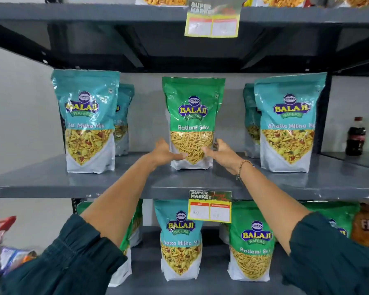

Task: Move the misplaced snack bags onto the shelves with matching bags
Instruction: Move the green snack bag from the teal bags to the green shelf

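Observation:
A green Ratlami Sev bag (193, 111) stands upright in the middle of the middle shelf (51, 184), between teal Khatta Mitha Mix bags at the left (86, 122) and right (288, 124). My left hand (165, 153) grips the green bag's lower left side and my right hand (223, 153) its lower right side. On the shelf below, a teal Khatta Mitha Mix bag (180, 241) stands among green Ratlami Sev bags (251, 245).
More teal bags stand behind the front ones. A dark cola bottle (355, 136) stands on a neighbouring shelf at the right. Yellow price tags (210, 206) hang from the shelf edges. A red basket (2, 226) with packets is at the lower left.

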The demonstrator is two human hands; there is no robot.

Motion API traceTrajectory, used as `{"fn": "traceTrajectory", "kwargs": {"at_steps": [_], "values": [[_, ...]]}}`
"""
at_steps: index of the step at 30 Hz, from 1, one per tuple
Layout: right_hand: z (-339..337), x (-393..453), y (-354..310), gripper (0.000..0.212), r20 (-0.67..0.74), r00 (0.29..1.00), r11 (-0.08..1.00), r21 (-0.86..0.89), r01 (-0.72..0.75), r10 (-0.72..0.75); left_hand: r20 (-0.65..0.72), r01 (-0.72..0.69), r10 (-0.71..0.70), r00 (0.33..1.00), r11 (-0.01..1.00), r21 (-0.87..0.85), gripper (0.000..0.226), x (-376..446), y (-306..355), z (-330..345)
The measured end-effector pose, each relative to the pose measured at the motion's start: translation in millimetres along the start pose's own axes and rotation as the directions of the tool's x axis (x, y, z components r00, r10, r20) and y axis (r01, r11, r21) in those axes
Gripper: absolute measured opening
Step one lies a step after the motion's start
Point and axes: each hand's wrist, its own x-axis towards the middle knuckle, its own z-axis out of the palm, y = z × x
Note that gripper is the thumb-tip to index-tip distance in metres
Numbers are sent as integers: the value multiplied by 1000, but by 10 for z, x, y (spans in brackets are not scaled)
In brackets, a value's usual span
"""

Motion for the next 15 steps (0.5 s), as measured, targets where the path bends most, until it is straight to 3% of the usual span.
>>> {"fn": "traceTrajectory", "kwargs": {"at_steps": [2, 5, 7, 11, 15], "values": [[10, 59, 21, 58, 35, 999, 997, 78, 30, -33, -22, -22, 21, 1000, 999, -40, 105, 58, -13, 23], [9, 106, 68, 58, 9, 999, 998, 40, 49, -49, 37, -102, 107, 994, 988, -112, 59, 17, 4, 73], [-8, 101, 77, 62, -39, 998, 998, 27, 56, -55, -27, -133, 131, 991, 981, -139, 45, 6, 7, 82], [-6, -58, -9, 61, -69, 996, 996, 66, 64, -59, -87, -108, 101, 991, 991, -74, 39, -108, -23, -1], [42, -398, -144, 59, -79, 996, 989, 141, 51, -41, -116, -117, 118, 986, 993, 19, 61, -517, 29, -137]]}}
